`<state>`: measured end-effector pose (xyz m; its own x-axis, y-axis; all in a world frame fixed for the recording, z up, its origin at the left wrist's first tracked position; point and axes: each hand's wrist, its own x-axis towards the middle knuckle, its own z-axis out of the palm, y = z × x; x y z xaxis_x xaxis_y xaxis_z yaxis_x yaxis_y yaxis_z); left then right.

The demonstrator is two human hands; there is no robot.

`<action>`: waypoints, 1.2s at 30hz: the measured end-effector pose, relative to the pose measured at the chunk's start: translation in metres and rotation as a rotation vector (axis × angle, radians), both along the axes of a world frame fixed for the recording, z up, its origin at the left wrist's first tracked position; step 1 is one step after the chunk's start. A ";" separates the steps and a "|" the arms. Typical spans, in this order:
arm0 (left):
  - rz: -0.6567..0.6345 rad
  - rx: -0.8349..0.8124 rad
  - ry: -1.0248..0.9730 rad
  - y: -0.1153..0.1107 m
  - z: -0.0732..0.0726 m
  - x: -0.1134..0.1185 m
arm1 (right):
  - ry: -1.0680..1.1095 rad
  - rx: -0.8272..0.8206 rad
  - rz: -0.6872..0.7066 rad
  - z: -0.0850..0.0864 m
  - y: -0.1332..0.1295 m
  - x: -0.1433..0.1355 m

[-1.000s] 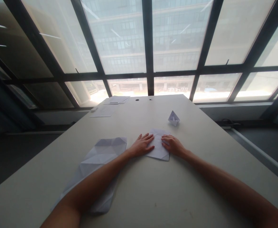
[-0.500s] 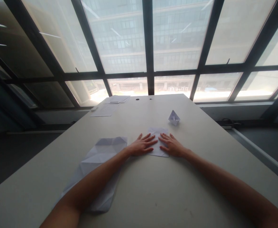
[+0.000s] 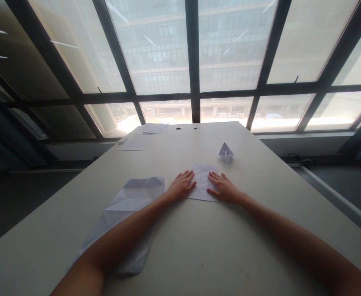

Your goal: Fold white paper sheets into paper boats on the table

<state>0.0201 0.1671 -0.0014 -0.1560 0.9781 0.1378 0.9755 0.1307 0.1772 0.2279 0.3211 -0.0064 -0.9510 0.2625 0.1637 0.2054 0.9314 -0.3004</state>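
A small folded sheet of white paper [image 3: 201, 185] lies flat on the white table, with crease lines across it. At its left edge rests my left hand [image 3: 182, 185], palm down, fingers stretched out and close together. My right hand [image 3: 223, 187] lies flat on the paper's right side with its fingers spread. Neither hand grips anything. Beyond the right hand stands a folded paper boat [image 3: 226, 152]. Partly under my left forearm is a larger creased sheet of paper [image 3: 134, 201].
The white table [image 3: 192, 242] stretches away to a wall of framed windows. Flat paper sheets [image 3: 134, 142] lie at its far left, with a small white object [image 3: 122, 140] beside them. A dark round hole [image 3: 178, 128] is near the far edge.
My left hand has slid left from the middle of the folded paper to its left edge, its fingers drawing closer together. The right hand has stayed almost in place.
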 end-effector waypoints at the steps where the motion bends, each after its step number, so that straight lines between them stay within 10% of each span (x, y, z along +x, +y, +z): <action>1: 0.001 0.012 0.001 0.000 0.001 -0.001 | 0.003 -0.005 0.004 0.000 0.000 0.000; 18: -0.247 0.024 -0.030 -0.001 0.007 0.002 | 0.077 0.017 0.001 0.001 0.002 0.001; 36: -0.233 0.019 -0.052 -0.001 0.007 -0.001 | 0.053 -0.009 -0.027 0.005 0.000 0.000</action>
<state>0.0195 0.1662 0.0058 0.0666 0.9857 0.1545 0.9684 -0.1012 0.2280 0.2278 0.3214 -0.0017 -0.9334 0.2899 0.2114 0.2142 0.9230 -0.3196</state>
